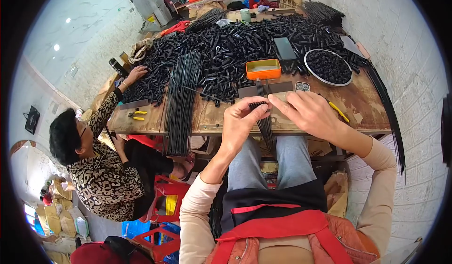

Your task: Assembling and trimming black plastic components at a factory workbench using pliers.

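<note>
My left hand (238,122) is closed around a small black ribbed piece (257,105) above the table's front edge. Beside it, my right hand (305,114) brings thumb and forefinger together close to that piece. Whatever the right fingertips pinch is too small to make out. Beneath both hands a bundle of thin black rods (266,134) hangs over the edge toward my lap. Just beyond them lie an orange tin (262,74) and a small clear box of tiny metal bits (302,86). A yellow-handled tool (339,111) is near my right wrist.
A large heap of black tubular parts (226,52) covers much of the table. On it rest a phone (285,48) and a round tray (349,75) of small black pieces. More rods (181,104) project at left, near yellow-handled pliers (138,115). A co-worker (106,170) reaches into the heap.
</note>
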The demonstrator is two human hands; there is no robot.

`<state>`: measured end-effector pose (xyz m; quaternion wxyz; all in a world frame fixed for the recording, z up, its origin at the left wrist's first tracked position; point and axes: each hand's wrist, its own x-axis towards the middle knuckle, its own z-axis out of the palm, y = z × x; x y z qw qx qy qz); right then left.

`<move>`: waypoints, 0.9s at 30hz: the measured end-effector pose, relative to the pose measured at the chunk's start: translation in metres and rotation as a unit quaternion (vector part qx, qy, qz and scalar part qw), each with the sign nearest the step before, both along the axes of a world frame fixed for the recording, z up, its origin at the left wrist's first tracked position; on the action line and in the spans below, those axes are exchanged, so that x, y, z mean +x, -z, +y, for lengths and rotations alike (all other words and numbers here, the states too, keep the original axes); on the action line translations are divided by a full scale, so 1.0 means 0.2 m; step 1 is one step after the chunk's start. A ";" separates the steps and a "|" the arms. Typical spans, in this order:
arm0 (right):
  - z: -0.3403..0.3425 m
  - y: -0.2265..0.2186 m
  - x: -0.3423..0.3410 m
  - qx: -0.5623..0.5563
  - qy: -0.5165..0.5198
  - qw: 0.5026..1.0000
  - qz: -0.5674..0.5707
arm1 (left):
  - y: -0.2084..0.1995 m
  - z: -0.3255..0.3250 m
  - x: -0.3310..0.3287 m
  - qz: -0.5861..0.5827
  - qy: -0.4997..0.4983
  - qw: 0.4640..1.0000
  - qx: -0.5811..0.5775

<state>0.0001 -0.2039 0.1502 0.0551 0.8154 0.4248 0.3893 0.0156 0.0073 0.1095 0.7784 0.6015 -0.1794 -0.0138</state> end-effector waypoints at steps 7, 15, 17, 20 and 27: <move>0.02 -0.02 0.05 0.036 -0.071 0.997 -0.020 | 0.01 0.04 0.02 0.027 0.030 0.999 -0.012; 0.02 -0.01 0.09 0.067 -0.143 0.987 0.025 | 0.01 0.04 0.01 0.054 0.062 0.996 -0.026; 0.03 -0.02 0.05 0.062 -0.140 0.988 0.019 | 0.04 0.04 0.02 0.052 0.056 0.997 -0.025; 0.03 -0.02 0.04 0.128 -0.102 0.987 0.007 | 0.04 0.06 0.03 0.053 0.050 0.997 -0.031; -0.05 -0.01 0.04 0.117 -0.087 0.985 0.096 | 0.00 0.04 0.03 0.054 0.057 0.997 -0.012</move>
